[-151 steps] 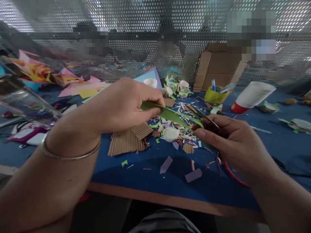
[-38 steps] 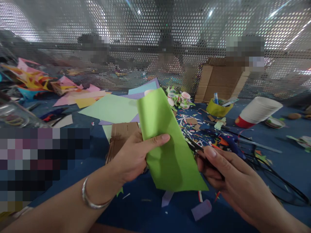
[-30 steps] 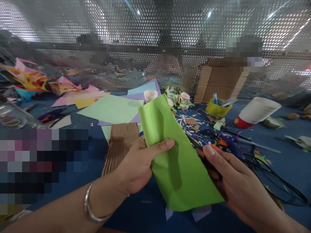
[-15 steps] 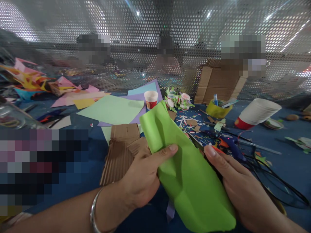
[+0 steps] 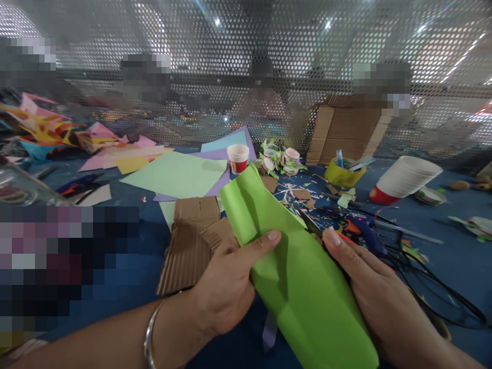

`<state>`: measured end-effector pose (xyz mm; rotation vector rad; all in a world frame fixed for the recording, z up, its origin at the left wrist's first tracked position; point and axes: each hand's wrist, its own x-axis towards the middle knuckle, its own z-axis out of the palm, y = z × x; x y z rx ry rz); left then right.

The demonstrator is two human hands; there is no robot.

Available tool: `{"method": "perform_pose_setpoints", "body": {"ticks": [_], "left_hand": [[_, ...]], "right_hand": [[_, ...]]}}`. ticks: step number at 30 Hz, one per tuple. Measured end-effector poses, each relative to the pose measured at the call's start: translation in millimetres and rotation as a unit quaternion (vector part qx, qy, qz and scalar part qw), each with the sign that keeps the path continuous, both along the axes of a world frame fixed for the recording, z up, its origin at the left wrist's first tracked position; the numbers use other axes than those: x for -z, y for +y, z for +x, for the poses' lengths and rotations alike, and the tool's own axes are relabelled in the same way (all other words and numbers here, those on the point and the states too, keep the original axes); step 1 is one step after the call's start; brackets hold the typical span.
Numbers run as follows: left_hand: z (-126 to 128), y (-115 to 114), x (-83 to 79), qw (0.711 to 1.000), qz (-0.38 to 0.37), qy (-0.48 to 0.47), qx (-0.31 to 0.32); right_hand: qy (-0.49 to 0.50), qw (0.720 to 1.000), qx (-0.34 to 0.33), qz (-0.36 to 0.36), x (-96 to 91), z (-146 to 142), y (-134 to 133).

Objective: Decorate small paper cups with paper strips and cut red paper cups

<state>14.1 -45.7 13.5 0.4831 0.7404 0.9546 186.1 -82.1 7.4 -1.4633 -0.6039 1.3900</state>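
Wears one bracelet (image 5: pixel 149 333) around the left wrist (image 5: pixel 179 318): silver-coloured, narrow, curved, with a polished metallic shine and some bright reflections along the band. Has bare forearms (image 5: pixel 96 335) on both sides, as far as visible. Shows a short, neatly rounded thumbnail (image 5: pixel 274 235) on the left hand (image 5: pixel 228 282), and a similar short one on the right hand (image 5: pixel 378 292). Has other fingers mostly hidden from view.

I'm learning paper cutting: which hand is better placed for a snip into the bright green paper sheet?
The right hand, probably: it holds the dark-bladed scissors by the edge of the green paper, while the left hand grips that paper, thumb on top.
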Motion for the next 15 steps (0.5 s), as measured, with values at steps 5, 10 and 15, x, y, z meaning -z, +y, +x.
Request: {"method": "perform_pose_setpoints", "body": {"ticks": [5, 10, 15], "left_hand": [[0.4, 1.6, -0.7, 1.0, -0.002, 0.002, 0.0], [-0.1, 0.4, -1.8, 1.0, -0.01, 0.026, -0.013], [-0.5, -1.2, -2.1, 1.0, -0.01, 0.011, -0.005]], "right_hand": [[0.008, 1.0, -0.005, -0.012, -5.0, -0.8, 0.9], [0.005, 0.999, 0.021, -0.038, -18.3, -9.0, -3.0], [-0.041, 0.998, 0.032, -0.023, -17.7, -10.8, -5.4]]}}
